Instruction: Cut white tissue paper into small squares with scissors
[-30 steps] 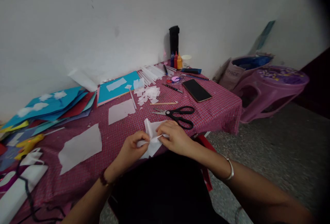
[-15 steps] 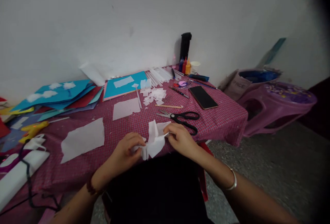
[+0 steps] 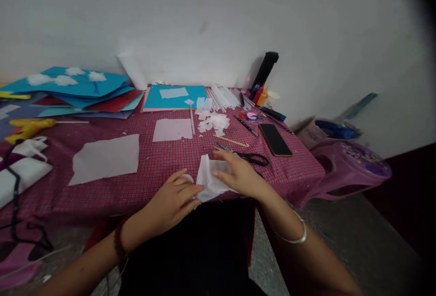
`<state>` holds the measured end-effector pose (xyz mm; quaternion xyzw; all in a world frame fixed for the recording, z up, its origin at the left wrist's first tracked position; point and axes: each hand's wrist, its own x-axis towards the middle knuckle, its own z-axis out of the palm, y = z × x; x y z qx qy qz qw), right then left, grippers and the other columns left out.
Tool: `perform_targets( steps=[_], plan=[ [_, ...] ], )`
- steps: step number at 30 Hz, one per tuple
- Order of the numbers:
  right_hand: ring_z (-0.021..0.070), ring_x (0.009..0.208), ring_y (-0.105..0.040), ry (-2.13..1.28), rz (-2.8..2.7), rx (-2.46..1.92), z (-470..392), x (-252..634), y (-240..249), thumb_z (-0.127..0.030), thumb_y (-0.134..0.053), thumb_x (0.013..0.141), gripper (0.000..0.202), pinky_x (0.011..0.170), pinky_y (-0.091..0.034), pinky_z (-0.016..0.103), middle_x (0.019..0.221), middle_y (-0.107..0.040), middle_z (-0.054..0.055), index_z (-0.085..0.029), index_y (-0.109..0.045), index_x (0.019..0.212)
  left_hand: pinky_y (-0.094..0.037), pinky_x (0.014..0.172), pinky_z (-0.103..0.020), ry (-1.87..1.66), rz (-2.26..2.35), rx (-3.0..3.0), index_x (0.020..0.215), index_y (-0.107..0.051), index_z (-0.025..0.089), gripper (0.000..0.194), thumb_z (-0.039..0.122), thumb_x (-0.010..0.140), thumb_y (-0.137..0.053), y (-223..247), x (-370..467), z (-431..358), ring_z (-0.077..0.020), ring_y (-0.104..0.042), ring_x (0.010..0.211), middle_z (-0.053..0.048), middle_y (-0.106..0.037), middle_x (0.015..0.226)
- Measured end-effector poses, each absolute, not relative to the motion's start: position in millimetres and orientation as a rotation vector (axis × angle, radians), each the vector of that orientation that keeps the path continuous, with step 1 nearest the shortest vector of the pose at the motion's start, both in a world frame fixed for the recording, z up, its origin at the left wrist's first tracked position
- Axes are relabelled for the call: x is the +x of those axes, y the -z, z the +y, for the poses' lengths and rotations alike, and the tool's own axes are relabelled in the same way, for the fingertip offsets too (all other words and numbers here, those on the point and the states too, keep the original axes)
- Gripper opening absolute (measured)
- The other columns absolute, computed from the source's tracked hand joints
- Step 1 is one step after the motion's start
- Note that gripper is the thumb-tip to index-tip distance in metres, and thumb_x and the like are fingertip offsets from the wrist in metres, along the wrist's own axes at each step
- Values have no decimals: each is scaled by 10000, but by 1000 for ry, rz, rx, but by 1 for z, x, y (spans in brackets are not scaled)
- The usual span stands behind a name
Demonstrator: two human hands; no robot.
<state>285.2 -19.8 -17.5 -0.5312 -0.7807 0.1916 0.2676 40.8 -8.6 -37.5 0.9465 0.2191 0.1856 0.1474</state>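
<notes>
At the table's front edge lies a creased piece of white tissue paper (image 3: 205, 178), partly folded over. My left hand (image 3: 166, 205) is open, its fingers stretched and touching the paper's left side. From the right, my right hand (image 3: 242, 175) rests over the paper, open with fingers extended and a little blurred. Black-handled scissors (image 3: 254, 158) lie just beyond my right hand, which hides part of them. A heap of small white paper pieces (image 3: 214, 123) lies farther back, beside a thin wooden stick (image 3: 231, 140).
Two flat tissue sheets, a larger one (image 3: 107, 160) and a smaller one (image 3: 173, 130), lie to the left. A phone (image 3: 275, 140) is at the right. A yellow glue gun (image 3: 30, 128) and stacked coloured paper (image 3: 98, 87) occupy the left side. A purple stool (image 3: 344, 169) stands beyond the table.
My fingers have loosened from pinching the bunched tissue paper. The paper now lies lower and flatter on the table's edge. The view has shifted slightly.
</notes>
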Motion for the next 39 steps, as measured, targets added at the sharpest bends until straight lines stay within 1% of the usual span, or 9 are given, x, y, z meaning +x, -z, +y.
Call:
perform_targets(
  steps=[3, 7, 12, 14, 17, 20, 25, 29, 39],
  plan=[
    [300, 1192, -504, -370, -2233, -1547, -7, 263, 28, -386, -673, 768, 513, 1009, -383, 465, 1267, -571, 165, -133, -536, 1192, -296, 1085, -477, -615, 691, 2696, 1200, -541, 192, 297, 140, 931, -428, 44, 36, -4, -152, -603, 883, -27, -646, 911],
    [261, 1093, -537, -301, -2262, -1627, -8, 250, 37, -254, -685, 733, 228, 958, -417, 417, 1132, -613, 107, -178, -608, 933, -313, 1069, -475, -609, 760, 2645, 1219, -529, 222, 333, 138, 901, -476, 52, 30, -3, -184, -577, 1012, -35, -649, 1029],
    [261, 1086, -510, -276, -2194, -1637, -8, 252, 39, -256, -685, 712, 587, 959, -411, 417, 1146, -573, 122, -156, -486, 1256, -385, 987, -425, -630, 869, 2562, 1269, -500, 229, 455, 189, 825, -589, 54, 22, -5, -239, -495, 1143, -74, -563, 1232],
    [271, 1079, -509, -332, -2166, -1651, -5, 252, 40, -258, -689, 699, 601, 956, -403, 427, 1146, -573, 132, -142, -490, 1254, -400, 941, -420, -625, 920, 2552, 1245, -523, 227, 452, 207, 802, -609, 55, 19, -4, -246, -515, 1083, -76, -577, 1179],
    [227, 861, -567, -470, -2156, -1663, -1, 250, 41, -224, -665, 700, 240, 816, -452, 366, 891, -625, 61, -162, -622, 928, -411, 841, -408, -550, 1029, 2550, 1041, -614, 207, 263, 213, 778, -619, 53, 16, -4, -246, -534, 940, -57, -602, 981],
    [151, 670, -546, -545, -2135, -1627, -6, 246, 33, -195, -589, 758, 8, 643, -443, 258, 711, -583, -15, -186, -589, 759, -394, 779, -383, -497, 1092, 2530, 793, -597, 185, 40, 204, 764, -618, 44, 13, -9, -238, -521, 864, -41, -588, 859],
    [113, 536, -478, -573, -1680, -1432, -27, 242, 0, -235, -565, 802, 53, 502, -383, 209, 624, -525, -53, -203, -541, 768, -386, 739, -318, -587, 860, 2280, 647, -526, 176, 243, 349, 740, -669, 13, 13, -22, -192, -516, 808, -15, -566, 826],
    [116, 512, -482, -304, -1627, -1323, -40, 239, -21, -222, -578, 803, 19, 488, -383, 225, 633, -548, -44, -216, -561, 809, -398, 641, -258, -789, 790, 1798, 644, -464, 181, 288, 396, 825, -527, -8, 16, -19, -143, -507, 694, 8, -530, 730],
    [173, 686, -634, -121, -1847, -1129, -44, 233, -20, -134, -552, 800, 120, 648, -502, 309, 763, -667, 21, -243, -511, 775, -282, 447, -199, -669, 806, 1299, 690, -552, 153, 344, 487, 774, -570, 2, 55, -6, -84, -385, 486, 46, -452, 571]
  ],
)
